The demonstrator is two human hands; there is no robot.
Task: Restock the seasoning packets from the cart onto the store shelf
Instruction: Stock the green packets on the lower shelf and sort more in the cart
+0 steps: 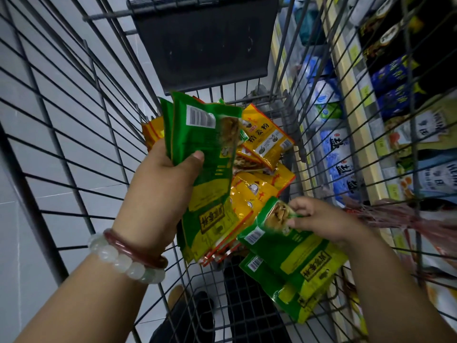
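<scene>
Head view, looking down into wire cart (81, 134).

Cart: grey metal mesh walls on all sides; dark plastic flap (205, 43) at the far end. Pale grey tiled floor (29, 100) visible through the left wall.

Left hand (163, 184): closed around a fanned stack of green packets (205, 154), thumb pressed on the top face, fingers behind. Barcode on the upper part of the top packet; yellow band with dark printed label toward the lower end. Stack held above the cart bottom, tilted. On the left wrist, a dark red bangle (133, 248) and beside it a bracelet of pale translucent beads (123, 261).

Right hand (319, 219): fingers pinched on the upper edge of another green packet (289, 246), which lies over at least one more of the same kind, low in the cart near the right wall.

Yellow packets (264, 142) loose in a heap on the cart bottom, between and beyond both hands, red-trimmed edges, printed characters on front.

Store shelf (356, 115) just beside the cart on the right, seen through the mesh: pale yellow shelf edges with price tags, blue-and-white bags (336, 154) in a row, dark blue and black packages above. Some reddish plastic against the right cart wall; kind not discernible.

Dark shapes below the cart floor, blurred.
</scene>
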